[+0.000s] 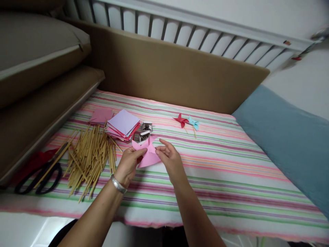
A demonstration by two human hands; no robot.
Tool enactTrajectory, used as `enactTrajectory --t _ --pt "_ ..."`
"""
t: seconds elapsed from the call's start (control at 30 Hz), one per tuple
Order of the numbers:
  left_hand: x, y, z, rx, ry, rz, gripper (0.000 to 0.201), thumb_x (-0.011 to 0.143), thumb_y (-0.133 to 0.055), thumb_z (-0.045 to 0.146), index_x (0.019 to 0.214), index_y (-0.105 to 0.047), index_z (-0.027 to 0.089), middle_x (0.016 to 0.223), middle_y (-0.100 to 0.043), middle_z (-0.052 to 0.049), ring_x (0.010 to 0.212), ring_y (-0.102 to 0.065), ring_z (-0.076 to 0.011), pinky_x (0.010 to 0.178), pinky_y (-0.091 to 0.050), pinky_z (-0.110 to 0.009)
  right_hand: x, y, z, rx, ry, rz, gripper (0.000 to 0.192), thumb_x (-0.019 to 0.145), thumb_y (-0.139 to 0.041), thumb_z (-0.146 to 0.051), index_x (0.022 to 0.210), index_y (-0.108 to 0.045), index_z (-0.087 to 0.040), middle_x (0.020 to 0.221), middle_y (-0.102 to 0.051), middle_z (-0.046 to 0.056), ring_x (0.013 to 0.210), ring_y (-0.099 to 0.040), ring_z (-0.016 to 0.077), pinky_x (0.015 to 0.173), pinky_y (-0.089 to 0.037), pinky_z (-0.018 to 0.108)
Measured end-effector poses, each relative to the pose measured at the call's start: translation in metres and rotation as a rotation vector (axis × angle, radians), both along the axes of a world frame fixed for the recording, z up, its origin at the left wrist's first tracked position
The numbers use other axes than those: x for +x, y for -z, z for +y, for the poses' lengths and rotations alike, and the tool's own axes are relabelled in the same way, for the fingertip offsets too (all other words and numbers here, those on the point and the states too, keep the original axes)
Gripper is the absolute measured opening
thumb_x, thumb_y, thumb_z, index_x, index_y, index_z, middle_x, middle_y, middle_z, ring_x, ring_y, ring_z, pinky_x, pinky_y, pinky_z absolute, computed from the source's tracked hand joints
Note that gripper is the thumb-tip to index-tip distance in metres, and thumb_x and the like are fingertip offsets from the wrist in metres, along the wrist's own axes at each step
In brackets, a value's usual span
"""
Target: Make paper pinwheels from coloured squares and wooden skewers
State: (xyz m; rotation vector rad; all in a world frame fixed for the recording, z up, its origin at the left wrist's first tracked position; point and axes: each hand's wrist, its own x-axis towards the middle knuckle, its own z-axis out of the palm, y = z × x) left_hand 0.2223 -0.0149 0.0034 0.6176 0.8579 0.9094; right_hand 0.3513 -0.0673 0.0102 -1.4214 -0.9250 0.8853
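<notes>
A pink paper pinwheel [149,158] with cut, partly folded corners is held up above the striped cloth. My left hand [129,164] grips its left side, the thumb pressed on the paper near the middle. On the right side, my right hand [169,159] pinches a corner of the paper between thumb and fingers. Just beyond the paper stand two small open boxes [144,136] with shiny metal bits in them, too small to name. A stack of coloured paper squares [123,122] lies to the left of these boxes.
Many thin wooden sticks [88,157] lie in a pile left of my hands, beside black-handled scissors [48,178]. Finished red [181,120] and blue pinwheels [193,122] lie farther back. Brown cushions [46,85] and a brown panel [164,68] border the striped cloth [231,192].
</notes>
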Motion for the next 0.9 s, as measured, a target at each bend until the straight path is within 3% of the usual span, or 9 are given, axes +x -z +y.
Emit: enactTrajectory --t 0.17,0.23,0.33,0.4,0.63,0.77,0.9 --pt "-0.021 -0.011 0.013 0.009 -0.066 -0.008 0.021 0.05 -0.08 0.022 0.059 -0.064 0.012 0.052 -0.063 0.001 0.046 -0.052 -0.0084 0.049 -0.036 -0.02 -0.005 -0.003 -0.008 0.293 -0.006 -0.474 0.015 0.079 -0.054 -0.019 0.091 -0.063 -0.022 0.097 -0.063 0.007 0.095 -0.059 0.02 0.086 -0.047 0.038" --pt "-0.028 -0.013 0.016 0.021 -0.064 -0.013 0.021 0.05 -0.079 0.022 0.061 -0.064 0.012 0.053 -0.064 0.001 0.047 -0.053 -0.0085 0.049 -0.037 -0.021 -0.01 -0.002 -0.011 0.377 -0.066 -0.641 0.022 0.079 -0.051 -0.013 0.095 -0.063 -0.024 0.113 -0.058 0.008 0.108 -0.053 0.0219 0.092 -0.043 0.041" --pt "-0.033 -0.013 0.017 0.029 -0.063 -0.012 0.022 0.05 -0.079 0.023 0.059 -0.063 0.012 0.052 -0.063 0.001 0.046 -0.052 -0.0081 0.049 -0.037 -0.02 -0.015 0.003 -0.011 0.417 -0.132 -0.817 0.035 0.078 -0.049 -0.009 0.107 -0.059 -0.026 0.141 -0.035 0.007 0.126 -0.038 0.0249 0.099 -0.037 0.046" --pt "-0.033 -0.013 0.017 0.037 -0.062 -0.006 0.022 0.05 -0.079 0.023 0.062 -0.064 0.012 0.054 -0.064 0.001 0.048 -0.053 -0.0084 0.049 -0.037 -0.02 -0.016 0.006 -0.009 0.431 -0.127 -0.899 0.035 0.078 -0.049 -0.009 0.107 -0.059 -0.027 0.147 -0.025 0.004 0.13 -0.033 0.0263 0.1 -0.035 0.049" --pt "-0.035 -0.003 0.02 0.076 -0.055 0.18 0.024 0.048 -0.078 0.024 0.06 -0.061 0.012 0.051 -0.06 0.001 0.045 -0.05 -0.009 0.046 -0.033 -0.02 -0.015 0.008 -0.006 0.465 -0.1 -0.988 0.019 0.08 -0.053 -0.014 0.091 -0.063 -0.024 0.144 -0.034 0.004 0.129 -0.033 0.0258 0.101 -0.033 0.048" --pt "-0.034 -0.002 0.019 0.131 0.005 0.291 0.022 0.051 -0.076 0.024 0.065 -0.065 0.01 0.052 -0.061 0.0 0.044 -0.048 -0.0082 0.045 -0.03 -0.02 -0.015 0.006 -0.007 0.45 -0.105 -0.963 0.017 0.081 -0.053 -0.016 0.091 -0.064 -0.025 0.142 -0.037 0.004 0.129 -0.034 0.0249 0.102 -0.033 0.048" --pt "-0.028 -0.005 0.014 0.173 0.093 0.324 0.021 0.051 -0.075 0.022 0.066 -0.069 0.009 0.058 -0.065 -0.002 0.05 -0.053 -0.0106 0.051 -0.036 -0.021 -0.015 0.003 -0.007 0.404 -0.135 -0.902 0.012 0.081 -0.056 -0.019 0.083 -0.066 -0.024 0.139 -0.042 0.004 0.131 -0.03 0.0247 0.103 -0.032 0.047"
